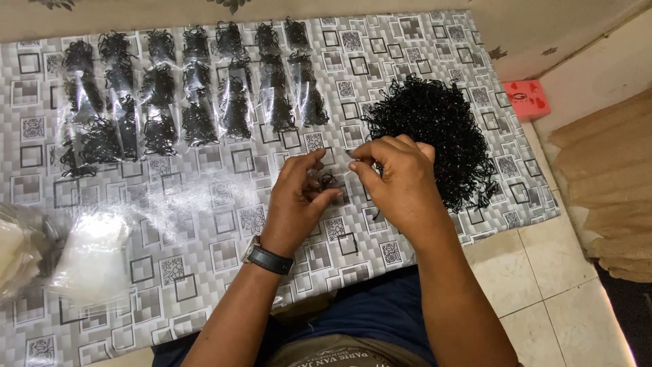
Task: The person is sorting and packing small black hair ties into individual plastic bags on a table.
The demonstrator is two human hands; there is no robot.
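Both forearms are extended forward; left hand (299,197) is cupped palm-up, right hand (397,177) is pinched, fingers (360,170) apparently closed.

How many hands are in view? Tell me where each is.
2. Left hand at the centre of the mat, holding bands; right hand beside it, before the pile. None seems hidden.

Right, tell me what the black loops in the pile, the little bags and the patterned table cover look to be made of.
Black loops: likely rubber or elastic; thin, matte, curling in a springy tangle. Little bags: clear plastic film; see-through with glossy glare streaks. Table cover: probably vinyl or oilcloth; printed grey squares, smooth with a slight sheen, edge hanging limp. Left hand holds a few loops; right hand pinches near them.
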